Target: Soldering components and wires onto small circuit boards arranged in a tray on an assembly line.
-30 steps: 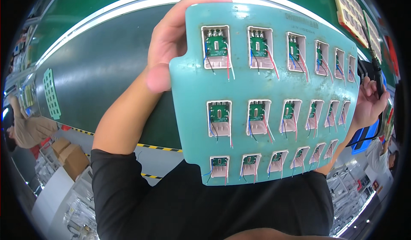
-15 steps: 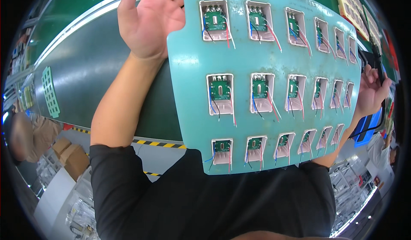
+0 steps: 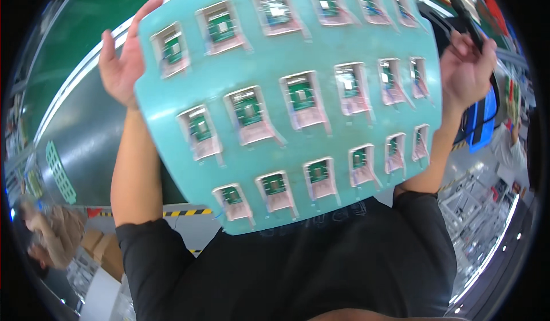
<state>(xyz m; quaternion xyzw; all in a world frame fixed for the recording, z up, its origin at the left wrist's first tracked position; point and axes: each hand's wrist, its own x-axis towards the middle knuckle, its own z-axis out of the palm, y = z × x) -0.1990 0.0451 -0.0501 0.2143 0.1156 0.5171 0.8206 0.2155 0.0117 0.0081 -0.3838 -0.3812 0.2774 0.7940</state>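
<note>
A large turquoise fixture tray is held up, tilted, in front of my chest. Its rows of rectangular pockets hold pinkish-white housings, each with a small green circuit board and thin loose wires. At its left edge my left hand supports the tray, thumb standing away and the other fingers partly hidden behind it. On the far side my right hand is at the right edge, palm up with fingers curled. A black pen-like tool passes by its fingertips; I cannot tell whether they touch.
Behind the tray lies a dark worktop with a light-edged green surface beyond. A green slotted plate lies at its left. A blue bin stands at right. Other people sit lower left, near cardboard boxes.
The tray has shifted left and turned, its left side swinging downward. Both my hands have moved left with it, the left one lower and the right one higher. The tray is blurred by motion.
</note>
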